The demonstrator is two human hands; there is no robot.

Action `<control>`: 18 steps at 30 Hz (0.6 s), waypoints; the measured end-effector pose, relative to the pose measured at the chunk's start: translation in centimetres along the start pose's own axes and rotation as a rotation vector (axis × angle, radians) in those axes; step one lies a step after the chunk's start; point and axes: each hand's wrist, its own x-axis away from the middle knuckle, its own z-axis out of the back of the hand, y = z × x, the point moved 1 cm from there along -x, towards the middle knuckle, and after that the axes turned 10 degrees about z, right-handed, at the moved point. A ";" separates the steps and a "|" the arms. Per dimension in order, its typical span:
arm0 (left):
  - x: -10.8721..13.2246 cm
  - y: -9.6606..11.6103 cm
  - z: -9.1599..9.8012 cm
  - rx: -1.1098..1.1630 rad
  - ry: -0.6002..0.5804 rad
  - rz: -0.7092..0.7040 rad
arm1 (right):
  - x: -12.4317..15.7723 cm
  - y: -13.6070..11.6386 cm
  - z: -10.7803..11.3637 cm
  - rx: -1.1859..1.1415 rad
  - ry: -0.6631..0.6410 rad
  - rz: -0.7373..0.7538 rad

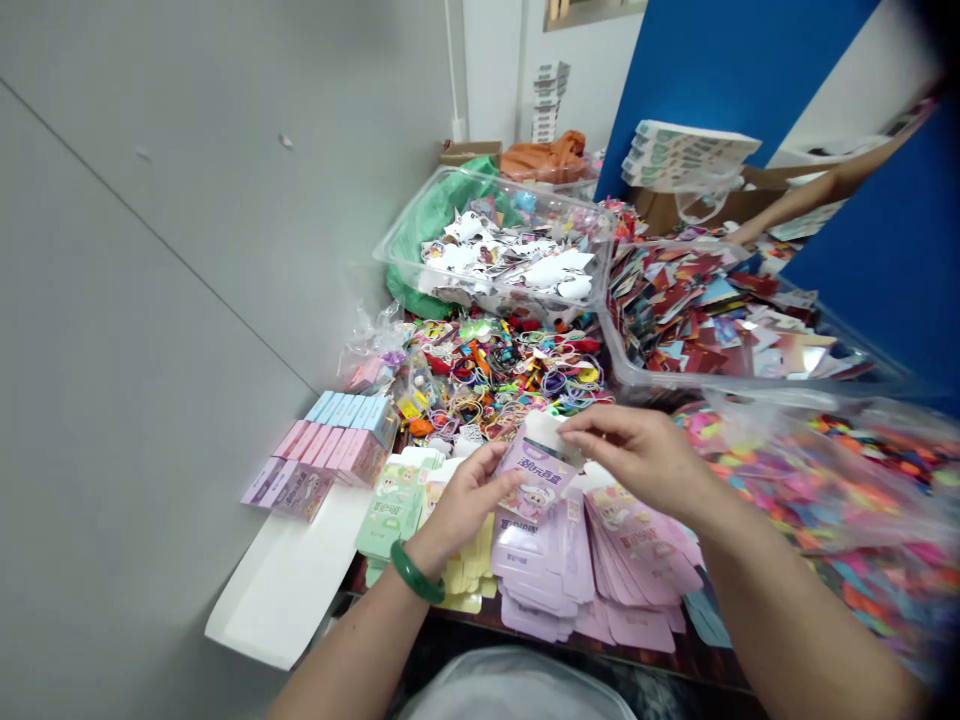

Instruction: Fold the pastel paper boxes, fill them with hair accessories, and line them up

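My left hand (476, 490), with a green bangle at the wrist, is closed around a small purple printed box (534, 480). The box is tilted, its top open and a white flap standing up. At that opening the thumb and fingers of my right hand (637, 450) are pinched together; what they hold there is hidden. Below lie stacks of flat box blanks: purple (536, 575), pink (634, 560), yellow (469, 565) and green (397, 505). Loose colourful trinkets and elastic bands (495, 370) are heaped just beyond my hands.
Finished-looking boxes (330, 450) stand in rows on a white card tray (289, 580) at left. Clear bins hold white cut-outs (510, 255) and reddish cards (720, 310). Bagged bright pieces (825, 490) lie right. Another person's arm (817, 200) reaches into the far-right bin. A grey wall borders the left.
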 end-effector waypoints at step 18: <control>0.7 0.8 3.4 0.049 0.298 -0.162 | -8.1 12.4 -6.6 0.569 -0.343 -0.215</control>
